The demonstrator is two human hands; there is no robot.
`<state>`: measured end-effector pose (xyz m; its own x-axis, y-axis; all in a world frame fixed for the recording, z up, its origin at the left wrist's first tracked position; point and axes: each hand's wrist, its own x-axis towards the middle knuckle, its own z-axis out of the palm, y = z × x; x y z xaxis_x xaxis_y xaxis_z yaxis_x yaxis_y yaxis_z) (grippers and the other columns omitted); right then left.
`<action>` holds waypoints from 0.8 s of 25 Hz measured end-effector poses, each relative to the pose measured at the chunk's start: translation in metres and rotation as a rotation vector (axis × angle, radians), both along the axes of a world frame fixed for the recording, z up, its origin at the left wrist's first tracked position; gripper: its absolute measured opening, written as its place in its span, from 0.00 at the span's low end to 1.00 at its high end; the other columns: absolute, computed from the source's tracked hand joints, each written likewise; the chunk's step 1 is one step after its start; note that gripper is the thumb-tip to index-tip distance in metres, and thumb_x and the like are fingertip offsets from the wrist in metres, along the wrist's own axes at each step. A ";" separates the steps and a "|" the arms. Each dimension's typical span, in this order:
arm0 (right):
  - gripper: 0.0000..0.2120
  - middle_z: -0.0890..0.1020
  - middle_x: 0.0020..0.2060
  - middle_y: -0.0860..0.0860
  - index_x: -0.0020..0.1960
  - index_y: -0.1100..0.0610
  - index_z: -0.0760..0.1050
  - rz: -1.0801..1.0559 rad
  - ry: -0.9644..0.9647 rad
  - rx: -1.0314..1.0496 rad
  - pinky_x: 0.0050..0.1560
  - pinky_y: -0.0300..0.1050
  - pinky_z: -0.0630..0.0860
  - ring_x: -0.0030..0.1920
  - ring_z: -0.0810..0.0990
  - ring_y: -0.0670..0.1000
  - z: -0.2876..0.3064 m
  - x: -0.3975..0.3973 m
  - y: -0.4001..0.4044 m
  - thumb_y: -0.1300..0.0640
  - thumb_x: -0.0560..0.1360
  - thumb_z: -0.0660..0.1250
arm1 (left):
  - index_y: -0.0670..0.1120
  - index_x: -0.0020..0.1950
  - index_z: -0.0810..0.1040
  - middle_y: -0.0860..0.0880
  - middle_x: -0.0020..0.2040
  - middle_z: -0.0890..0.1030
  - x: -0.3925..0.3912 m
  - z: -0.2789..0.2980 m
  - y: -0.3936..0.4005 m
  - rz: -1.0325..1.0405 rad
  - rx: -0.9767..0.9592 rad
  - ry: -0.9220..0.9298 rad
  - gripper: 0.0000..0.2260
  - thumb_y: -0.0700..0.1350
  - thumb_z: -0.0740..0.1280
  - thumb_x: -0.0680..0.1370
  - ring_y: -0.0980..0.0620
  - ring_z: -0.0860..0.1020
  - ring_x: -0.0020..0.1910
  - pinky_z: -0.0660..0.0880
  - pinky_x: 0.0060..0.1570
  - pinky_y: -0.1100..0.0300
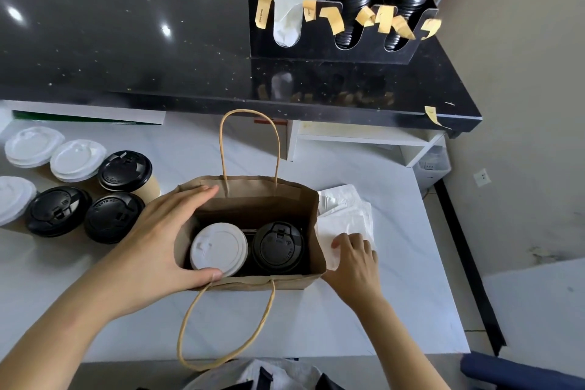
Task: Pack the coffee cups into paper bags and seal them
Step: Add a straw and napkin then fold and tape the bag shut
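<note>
My left hand [158, 241] is spread wide over the left end of the paper bag [253, 199], fingers on the far rim and thumb hooked on the near rim, holding it open. My right hand [354, 258] has its fingers curled down on a stack of white napkins [345, 218] just beside the bag's right side. Inside the bag sit two cups side by side: white-lidded cup [219, 248] left, black-lidded cup [278, 247] right. The bag stands near the middle of the white counter [395, 294], handles up and unsealed. More lidded cups [123, 171] cluster at the counter's left edge. The black lid holder [332, 51] sits on the dark shelf [126, 51] behind.
</note>
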<state>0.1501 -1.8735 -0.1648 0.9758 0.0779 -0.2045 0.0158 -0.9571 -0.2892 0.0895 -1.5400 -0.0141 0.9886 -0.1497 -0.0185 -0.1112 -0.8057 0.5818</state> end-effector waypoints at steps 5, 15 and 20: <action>0.09 0.76 0.52 0.52 0.53 0.54 0.78 0.022 -0.076 0.045 0.54 0.51 0.72 0.51 0.76 0.58 -0.008 0.000 -0.002 0.51 0.75 0.71 | 0.65 0.78 0.61 0.72 0.76 0.59 -0.002 0.000 -0.001 0.008 -0.019 0.012 0.49 0.67 0.75 0.59 0.67 0.55 0.77 0.54 0.72 0.67; 0.08 0.77 0.40 0.53 0.56 0.56 0.70 -0.179 -0.298 0.195 0.38 0.49 0.65 0.35 0.73 0.62 0.014 0.021 -0.015 0.66 0.80 0.61 | 0.64 0.78 0.62 0.71 0.76 0.60 -0.001 -0.002 0.000 0.011 -0.019 0.022 0.47 0.70 0.72 0.60 0.65 0.56 0.78 0.54 0.73 0.65; 0.15 0.76 0.38 0.53 0.41 0.57 0.75 0.122 -0.435 0.032 0.34 0.49 0.69 0.31 0.73 0.57 0.000 0.020 -0.015 0.75 0.64 0.69 | 0.65 0.78 0.62 0.71 0.76 0.60 0.000 -0.001 0.000 0.012 -0.022 0.023 0.47 0.70 0.72 0.60 0.65 0.55 0.77 0.54 0.73 0.63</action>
